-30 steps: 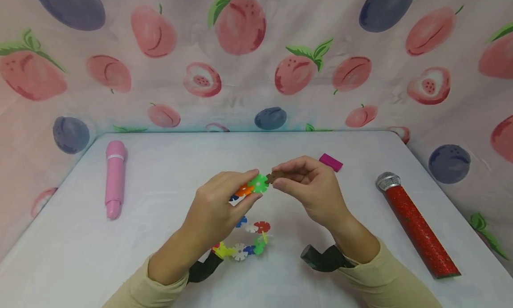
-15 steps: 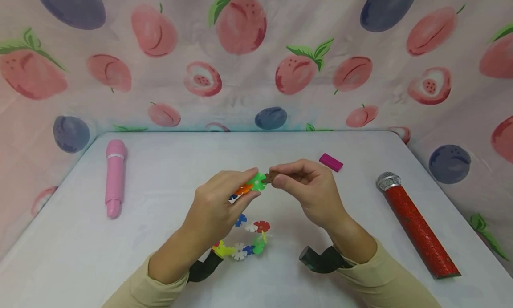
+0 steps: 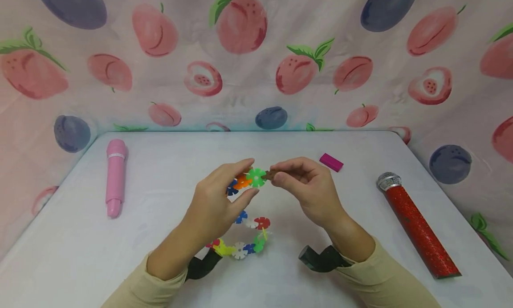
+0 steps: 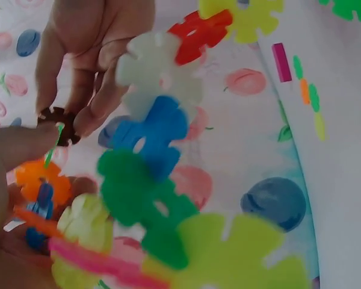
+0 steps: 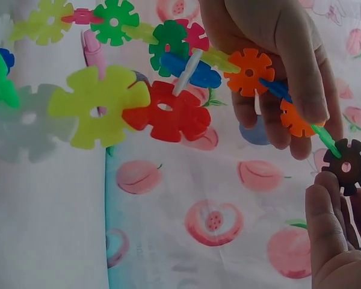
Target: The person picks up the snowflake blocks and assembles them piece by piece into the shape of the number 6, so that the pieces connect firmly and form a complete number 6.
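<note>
My right hand [image 3: 314, 190] pinches a brown snowflake disc [image 5: 354, 158] between thumb and fingers. Against its notched rim stands a green snowflake disc [image 3: 258, 174], seen edge-on in the right wrist view. Linked behind the green one come an orange disc [image 3: 242, 181] and a dark blue disc [image 3: 232, 188]. My left hand [image 3: 214, 201] holds this end of the chain, its thumb and index finger spread around the green disc. The remaining chain of linked discs [image 3: 239, 251] hangs below in a loop, partly hidden by the left hand and wrist.
A pink microphone [image 3: 116, 179] lies at the left of the white table [image 3: 168, 152]. On the right is a red glittery microphone [image 3: 421, 230]. A magenta block [image 3: 331, 162] lies behind the right hand. Black wrist mounts [image 3: 323, 259] project below both wrists.
The brown disc has come closer to the green disc and now meets its edge. My left thumb and index finger have spread apart, showing more of the green, orange and blue discs.
</note>
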The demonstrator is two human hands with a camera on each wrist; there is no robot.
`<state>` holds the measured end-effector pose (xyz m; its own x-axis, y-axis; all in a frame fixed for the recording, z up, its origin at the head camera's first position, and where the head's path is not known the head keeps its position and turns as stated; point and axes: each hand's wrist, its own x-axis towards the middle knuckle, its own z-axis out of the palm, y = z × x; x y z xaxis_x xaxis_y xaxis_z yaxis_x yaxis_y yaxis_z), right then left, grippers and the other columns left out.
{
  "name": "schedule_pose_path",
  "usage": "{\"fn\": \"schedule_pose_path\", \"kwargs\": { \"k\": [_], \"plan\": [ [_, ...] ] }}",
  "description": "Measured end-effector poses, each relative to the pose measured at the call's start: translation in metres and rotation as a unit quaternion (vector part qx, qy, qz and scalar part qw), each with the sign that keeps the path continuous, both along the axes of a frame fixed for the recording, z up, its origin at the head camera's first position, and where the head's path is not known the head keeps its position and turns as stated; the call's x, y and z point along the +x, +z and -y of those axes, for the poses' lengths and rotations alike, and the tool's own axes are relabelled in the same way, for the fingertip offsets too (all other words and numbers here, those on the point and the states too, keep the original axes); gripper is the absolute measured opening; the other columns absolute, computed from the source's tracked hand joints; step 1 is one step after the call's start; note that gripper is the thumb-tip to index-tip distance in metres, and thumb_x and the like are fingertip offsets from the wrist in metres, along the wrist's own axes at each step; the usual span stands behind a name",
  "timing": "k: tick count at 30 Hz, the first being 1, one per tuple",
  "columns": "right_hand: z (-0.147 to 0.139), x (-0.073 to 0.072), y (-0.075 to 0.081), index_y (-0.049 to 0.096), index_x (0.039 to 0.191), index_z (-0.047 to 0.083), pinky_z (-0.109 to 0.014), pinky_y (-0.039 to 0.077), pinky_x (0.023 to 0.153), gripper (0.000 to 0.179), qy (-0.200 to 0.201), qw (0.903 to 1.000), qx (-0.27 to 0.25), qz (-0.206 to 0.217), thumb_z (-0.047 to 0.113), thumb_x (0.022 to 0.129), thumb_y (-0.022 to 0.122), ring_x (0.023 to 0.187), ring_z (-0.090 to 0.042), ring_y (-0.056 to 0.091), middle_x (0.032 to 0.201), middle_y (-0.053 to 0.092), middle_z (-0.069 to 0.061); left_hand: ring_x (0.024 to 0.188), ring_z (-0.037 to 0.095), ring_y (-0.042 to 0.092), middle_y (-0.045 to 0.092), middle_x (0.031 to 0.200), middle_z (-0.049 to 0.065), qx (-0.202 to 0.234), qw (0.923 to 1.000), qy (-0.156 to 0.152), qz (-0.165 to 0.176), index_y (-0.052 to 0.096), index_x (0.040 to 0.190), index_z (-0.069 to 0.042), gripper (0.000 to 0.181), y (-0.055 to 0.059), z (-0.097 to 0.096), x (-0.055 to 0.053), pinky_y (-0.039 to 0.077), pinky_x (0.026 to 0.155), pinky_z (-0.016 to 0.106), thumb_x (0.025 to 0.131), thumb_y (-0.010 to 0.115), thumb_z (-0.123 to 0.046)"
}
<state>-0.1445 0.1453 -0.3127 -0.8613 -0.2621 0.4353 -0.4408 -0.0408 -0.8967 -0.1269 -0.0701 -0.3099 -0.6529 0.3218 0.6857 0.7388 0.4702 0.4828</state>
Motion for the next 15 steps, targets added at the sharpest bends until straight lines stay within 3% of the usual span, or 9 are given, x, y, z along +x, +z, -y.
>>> {"fn": "schedule_pose_path", "kwargs": {
  "k": [2, 4, 8, 11, 15],
  "plan": [
    [0.0, -0.001, -0.001, 0.063, 0.111, -0.012, -0.037, 0.055, 0.086, 0.018, -0.004, 1.0, 0.001, -0.001, -0.007, 0.093, 0.064, 0.096, -0.022, 0.071, 0.105, 0.071, -0.011, 0.106, 0.019, 0.065, 0.068, 0.119, 0.008, 0.0, 0.9982, -0.008, 0.059, 0.061, 0.134, -0.003, 0.057, 0.002, 0.005, -0.001, 0.057, 0.083, 0.033, 0.083, 0.084, -0.01],
    [0.0, -0.001, -0.001, 0.063, 0.111, -0.012, -0.036, 0.055, 0.086, 0.018, -0.006, 1.0, 0.0, 0.0, -0.006, 0.094, 0.064, 0.096, -0.022, 0.071, 0.105, 0.072, -0.008, 0.107, 0.017, 0.064, 0.067, 0.122, 0.005, 0.005, 0.9902, -0.022, 0.138, 0.059, 0.138, -0.007, 0.056, 0.004, 0.012, -0.002, 0.056, 0.085, 0.034, 0.087, 0.08, -0.015],
    [0.001, -0.002, -0.003, 0.063, 0.11, -0.013, -0.037, 0.055, 0.087, 0.018, 0.001, 0.9999, -0.009, 0.012, -0.007, 0.093, 0.064, 0.096, -0.022, 0.072, 0.104, 0.073, -0.007, 0.1, 0.019, 0.063, 0.066, 0.123, 0.005, 0.029, 0.9573, -0.052, 0.283, 0.057, 0.141, -0.012, 0.048, 0.004, 0.02, -0.008, 0.056, 0.082, 0.037, 0.096, 0.069, -0.021],
    [0.001, -0.003, -0.004, 0.063, 0.11, -0.013, -0.038, 0.055, 0.087, 0.019, 0.001, 0.9998, -0.008, 0.017, -0.007, 0.093, 0.065, 0.096, -0.022, 0.072, 0.104, 0.073, -0.009, 0.093, 0.022, 0.064, 0.067, 0.111, 0.007, 0.065, 0.9412, -0.075, 0.323, 0.058, 0.139, -0.009, 0.04, 0.001, 0.018, -0.01, 0.057, 0.079, 0.037, 0.101, 0.063, -0.02],
    [0.0, -0.004, -0.004, 0.064, 0.111, -0.011, -0.038, 0.055, 0.087, 0.019, -0.01, 0.9999, 0.0, 0.011, -0.003, 0.094, 0.066, 0.096, -0.022, 0.072, 0.105, 0.073, -0.011, 0.09, 0.021, 0.068, 0.069, 0.1, 0.009, 0.122, 0.9352, -0.085, 0.322, 0.06, 0.134, -0.004, 0.034, -0.004, 0.011, -0.01, 0.058, 0.079, 0.033, 0.102, 0.059, -0.014]
  ]
}}
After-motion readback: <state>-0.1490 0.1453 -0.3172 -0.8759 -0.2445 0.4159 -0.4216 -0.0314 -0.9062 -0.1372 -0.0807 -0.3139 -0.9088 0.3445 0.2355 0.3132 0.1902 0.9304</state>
